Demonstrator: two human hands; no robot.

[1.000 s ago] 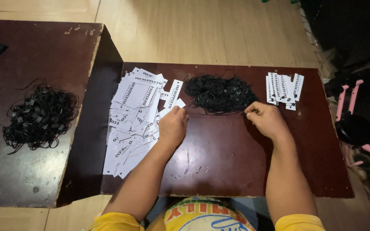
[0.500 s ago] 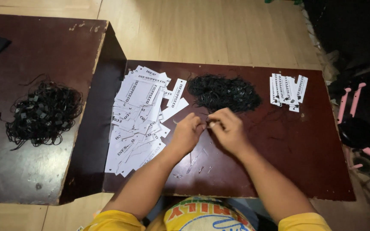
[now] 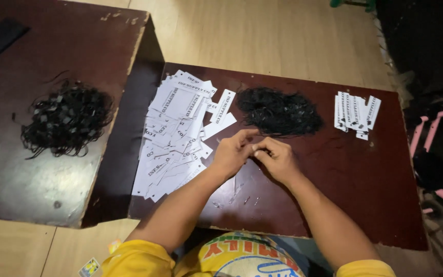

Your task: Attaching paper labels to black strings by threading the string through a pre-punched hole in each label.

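At the middle of the dark brown table (image 3: 334, 205), the left hand (image 3: 232, 154) and the right hand (image 3: 278, 159) meet fingertip to fingertip, both curled and pinching at one small thing between them. What that thing is cannot be made out; it is too small and mostly hidden by the fingers, though it seems to be a thin black loop or a paper tag. Neither hand is spread; the fingers are drawn close, the thumbs pressed toward the forefingers.

Judging by what lies around, the step in hand looks like joining one black string to one white tag, and the work appears to be at its fiddly point, the threading itself. A next move would call for a steady pinch and a fine pull.

Just beyond the hands lies a loose heap of black strings (image 3: 280, 110), close to the fingertips. To the left of the hands a broad scatter of white printed tags (image 3: 175, 138) overlaps itself toward the table edge. Near the far right corner sits a smaller, neater row of white tags (image 3: 356, 114), well apart from the hands. On a second, higher table (image 3: 6, 169) to the left rests another dark tangle of strings with tags (image 3: 66, 118).
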